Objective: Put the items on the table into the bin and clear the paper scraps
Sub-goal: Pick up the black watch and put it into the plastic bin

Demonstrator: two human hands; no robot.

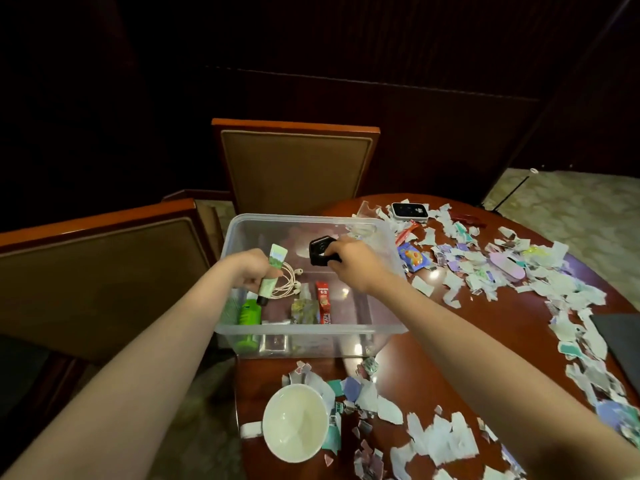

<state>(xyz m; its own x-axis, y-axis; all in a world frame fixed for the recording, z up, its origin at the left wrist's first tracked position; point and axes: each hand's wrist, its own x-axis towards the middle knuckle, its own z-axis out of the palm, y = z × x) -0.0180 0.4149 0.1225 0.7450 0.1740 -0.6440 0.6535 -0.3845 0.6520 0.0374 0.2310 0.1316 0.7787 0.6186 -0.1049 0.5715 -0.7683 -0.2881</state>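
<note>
Bin (311,330) with earphones (289,282), green bottle (250,315), red sachet (323,304); tube (273,271), black gadget (320,252) above

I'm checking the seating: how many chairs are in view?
2. One chair stands behind the clear bin; the other chair is left of the bin. More may be hidden beyond the frame.

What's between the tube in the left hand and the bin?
Nothing visible. The left hand holds the green tube over the open bin, no lid on. Earphones and a green bottle lie below it inside.
</note>
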